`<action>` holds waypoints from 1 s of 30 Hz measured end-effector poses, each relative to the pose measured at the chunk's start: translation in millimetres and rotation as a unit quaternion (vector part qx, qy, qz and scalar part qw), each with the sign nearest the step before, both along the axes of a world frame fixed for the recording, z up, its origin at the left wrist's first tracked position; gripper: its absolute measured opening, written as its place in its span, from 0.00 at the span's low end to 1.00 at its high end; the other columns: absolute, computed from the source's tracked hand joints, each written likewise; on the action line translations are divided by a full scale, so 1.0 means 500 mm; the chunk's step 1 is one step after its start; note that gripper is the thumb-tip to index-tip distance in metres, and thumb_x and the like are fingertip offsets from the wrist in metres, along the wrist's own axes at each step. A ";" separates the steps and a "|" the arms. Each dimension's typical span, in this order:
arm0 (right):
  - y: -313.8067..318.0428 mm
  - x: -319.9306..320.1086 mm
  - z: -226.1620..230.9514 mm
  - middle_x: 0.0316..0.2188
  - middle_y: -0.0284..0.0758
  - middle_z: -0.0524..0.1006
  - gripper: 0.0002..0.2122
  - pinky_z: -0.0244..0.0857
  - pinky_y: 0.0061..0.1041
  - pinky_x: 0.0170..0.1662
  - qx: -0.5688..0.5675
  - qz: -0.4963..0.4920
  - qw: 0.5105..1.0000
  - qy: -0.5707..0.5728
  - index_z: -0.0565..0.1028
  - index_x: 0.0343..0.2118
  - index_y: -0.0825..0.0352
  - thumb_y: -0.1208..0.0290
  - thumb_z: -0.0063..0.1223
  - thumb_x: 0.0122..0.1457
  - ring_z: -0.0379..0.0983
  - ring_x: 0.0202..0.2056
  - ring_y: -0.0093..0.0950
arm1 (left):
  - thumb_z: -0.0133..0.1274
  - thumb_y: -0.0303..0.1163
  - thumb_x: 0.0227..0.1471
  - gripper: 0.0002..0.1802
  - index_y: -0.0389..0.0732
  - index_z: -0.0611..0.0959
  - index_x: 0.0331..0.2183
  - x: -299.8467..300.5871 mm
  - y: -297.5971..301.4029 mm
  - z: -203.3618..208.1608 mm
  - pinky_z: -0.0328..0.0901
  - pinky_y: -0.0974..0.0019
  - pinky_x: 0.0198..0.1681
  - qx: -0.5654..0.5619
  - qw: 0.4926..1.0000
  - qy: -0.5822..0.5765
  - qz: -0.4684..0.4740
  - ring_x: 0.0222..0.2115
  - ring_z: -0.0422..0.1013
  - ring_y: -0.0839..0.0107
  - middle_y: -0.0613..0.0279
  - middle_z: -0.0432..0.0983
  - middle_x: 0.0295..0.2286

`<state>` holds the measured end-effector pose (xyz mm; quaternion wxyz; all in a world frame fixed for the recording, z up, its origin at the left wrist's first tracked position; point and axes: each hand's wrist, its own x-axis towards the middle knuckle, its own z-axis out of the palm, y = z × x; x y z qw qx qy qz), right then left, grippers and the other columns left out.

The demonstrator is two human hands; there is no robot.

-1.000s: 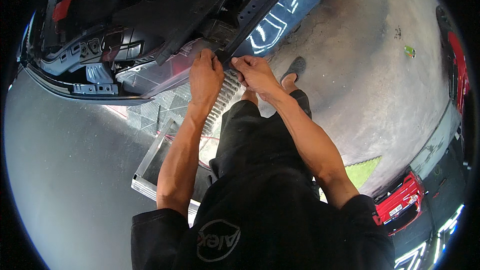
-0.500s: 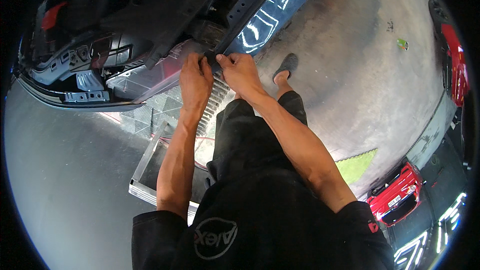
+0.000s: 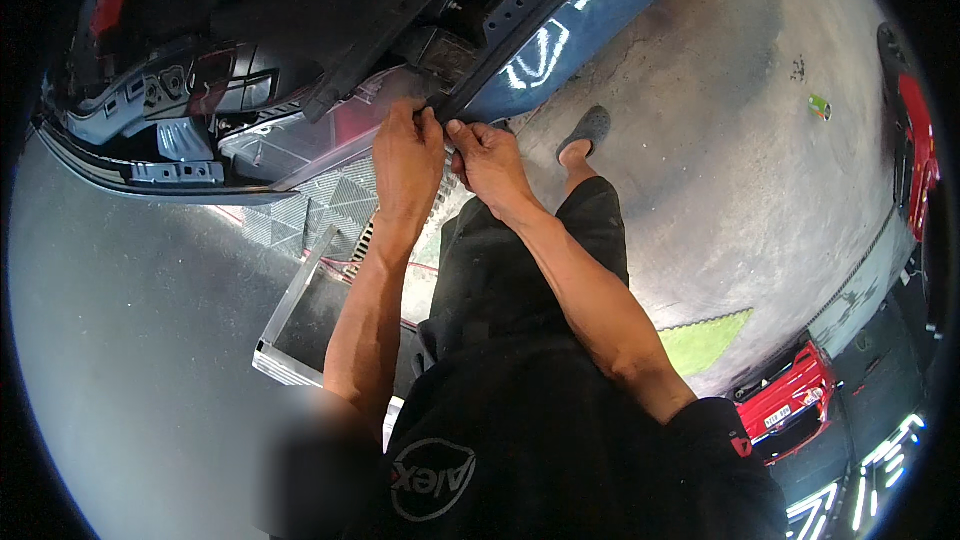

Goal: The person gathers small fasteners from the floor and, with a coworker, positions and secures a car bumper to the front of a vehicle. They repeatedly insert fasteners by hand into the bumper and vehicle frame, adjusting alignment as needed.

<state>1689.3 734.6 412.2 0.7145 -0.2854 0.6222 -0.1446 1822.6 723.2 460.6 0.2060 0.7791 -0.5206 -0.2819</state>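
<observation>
Black, narrow car edge strip (image 3: 482, 76) borders a glossy blue body panel (image 3: 580, 25) at upper centre. At the strip's lower end, the bare left hand (image 3: 408, 165) and bare right hand (image 3: 490, 165) sit close together, each curled narrow (whether they pinch anything, I cannot tell). Left of them lies a clear, shiny pane (image 3: 300, 145).

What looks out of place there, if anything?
A small, mostly green item lies by itself on the concrete floor, well to the right of the right hand; it looks dropped or discarded, though too small to identify.
</observation>
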 end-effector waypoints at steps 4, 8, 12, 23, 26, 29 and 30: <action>0.017 0.009 -0.027 0.19 0.29 0.75 0.18 0.57 0.22 0.22 -0.052 -0.014 0.999 0.012 0.84 0.38 0.70 0.58 0.56 0.74 0.65 0.18 0.17 | 0.58 0.29 0.63 0.10 0.32 0.81 0.41 0.004 0.005 -0.011 0.71 0.47 0.37 0.000 1.000 -0.003 -0.021 0.33 0.78 0.40 0.38 0.80 0.32; 0.018 0.016 -0.026 0.19 0.29 0.75 0.18 0.57 0.23 0.23 -0.066 -0.014 0.997 0.036 0.84 0.36 0.70 0.57 0.57 0.74 0.65 0.19 0.17 | 0.58 0.30 0.63 0.09 0.33 0.82 0.40 0.002 0.005 -0.021 0.70 0.43 0.38 0.008 0.999 -0.014 -0.031 0.35 0.78 0.37 0.36 0.80 0.32; 0.009 0.010 -0.027 0.19 0.31 0.78 0.19 0.60 0.28 0.32 -0.066 0.024 0.996 0.051 0.85 0.35 0.68 0.54 0.55 0.73 0.70 0.22 0.23 | 0.58 0.30 0.63 0.09 0.33 0.82 0.39 0.008 -0.001 -0.017 0.70 0.44 0.37 0.004 1.000 -0.008 -0.018 0.33 0.78 0.40 0.38 0.80 0.31; 0.002 0.001 -0.012 0.20 0.26 0.75 0.19 0.56 0.19 0.22 -0.016 -0.012 1.000 -0.017 0.83 0.37 0.69 0.54 0.59 0.72 0.64 0.18 0.16 | 0.61 0.28 0.66 0.08 0.34 0.83 0.42 0.028 0.108 0.060 0.69 0.70 0.34 -0.083 0.916 0.302 0.252 0.28 0.72 0.79 0.64 0.81 0.31; -0.006 -0.014 0.000 0.21 0.25 0.74 0.19 0.57 0.17 0.23 0.002 -0.033 0.997 -0.071 0.83 0.39 0.68 0.52 0.60 0.72 0.65 0.21 0.15 | 0.61 0.28 0.67 0.08 0.34 0.81 0.43 0.043 0.154 0.074 0.70 0.69 0.35 -0.032 0.891 0.345 0.293 0.29 0.74 0.76 0.61 0.81 0.33; -0.026 -0.046 0.030 0.23 0.26 0.73 0.20 0.56 0.16 0.23 0.063 -0.027 0.990 -0.124 0.83 0.42 0.69 0.51 0.60 0.72 0.65 0.23 0.15 | 0.61 0.28 0.67 0.10 0.32 0.81 0.44 0.028 0.191 0.068 0.71 0.69 0.34 -0.055 0.827 0.439 0.346 0.29 0.75 0.75 0.61 0.81 0.31; -0.032 -0.061 0.045 0.25 0.26 0.73 0.20 0.55 0.15 0.23 0.084 -0.015 0.985 -0.152 0.81 0.46 0.70 0.52 0.58 0.73 0.65 0.24 0.15 | 0.61 0.28 0.67 0.10 0.32 0.81 0.44 0.015 0.197 0.071 0.72 0.69 0.34 -0.050 0.817 0.455 0.349 0.28 0.75 0.75 0.61 0.81 0.31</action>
